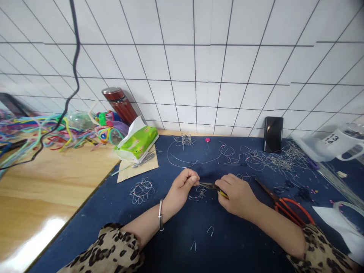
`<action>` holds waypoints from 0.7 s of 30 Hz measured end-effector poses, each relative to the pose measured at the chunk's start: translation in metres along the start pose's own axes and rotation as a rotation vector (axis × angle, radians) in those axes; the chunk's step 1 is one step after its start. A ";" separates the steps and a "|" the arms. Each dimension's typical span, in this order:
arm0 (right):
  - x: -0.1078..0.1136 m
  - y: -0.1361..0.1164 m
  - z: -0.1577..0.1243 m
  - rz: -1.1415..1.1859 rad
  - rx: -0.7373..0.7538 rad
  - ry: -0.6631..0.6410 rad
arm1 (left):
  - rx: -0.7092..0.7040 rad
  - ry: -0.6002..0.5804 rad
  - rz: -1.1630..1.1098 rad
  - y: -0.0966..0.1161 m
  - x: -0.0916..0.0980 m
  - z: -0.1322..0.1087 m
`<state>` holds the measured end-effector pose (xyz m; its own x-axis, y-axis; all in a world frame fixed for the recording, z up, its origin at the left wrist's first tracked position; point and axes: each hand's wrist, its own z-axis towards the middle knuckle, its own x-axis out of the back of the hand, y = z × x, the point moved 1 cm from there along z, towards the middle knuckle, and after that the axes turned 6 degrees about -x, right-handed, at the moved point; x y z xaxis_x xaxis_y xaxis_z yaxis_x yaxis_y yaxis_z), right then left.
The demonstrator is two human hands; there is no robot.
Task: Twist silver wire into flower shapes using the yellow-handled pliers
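Just beside the pinched left fingers (194, 179), beaded wire (200, 194); right fingers (223, 182) closed around pliers (210, 185).

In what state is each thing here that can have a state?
Left hand: fingertips pinched together
Right hand: closed around pliers
Pliers: held; jaw opening too small to tell
Scissors: lying flat, blades look closed
Phone: upright, screen dark
Tissue pack: open, tissue sticking out
Flask: capped
Mug: upright

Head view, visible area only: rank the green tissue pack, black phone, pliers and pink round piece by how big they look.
Largest to smallest:
1. Green tissue pack
2. Black phone
3. Pliers, partly hidden by the right hand
4. Pink round piece
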<state>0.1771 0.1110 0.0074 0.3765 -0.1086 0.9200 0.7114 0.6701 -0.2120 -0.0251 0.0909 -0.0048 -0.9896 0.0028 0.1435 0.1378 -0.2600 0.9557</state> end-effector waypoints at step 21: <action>-0.005 -0.005 -0.002 -0.058 -0.023 0.043 | 0.033 0.016 -0.096 -0.001 -0.004 -0.002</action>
<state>0.1734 0.1069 0.0035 0.3588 -0.1788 0.9161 0.7462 0.6446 -0.1664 -0.0213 0.0888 -0.0067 -0.9988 0.0106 0.0471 0.0434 -0.2276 0.9728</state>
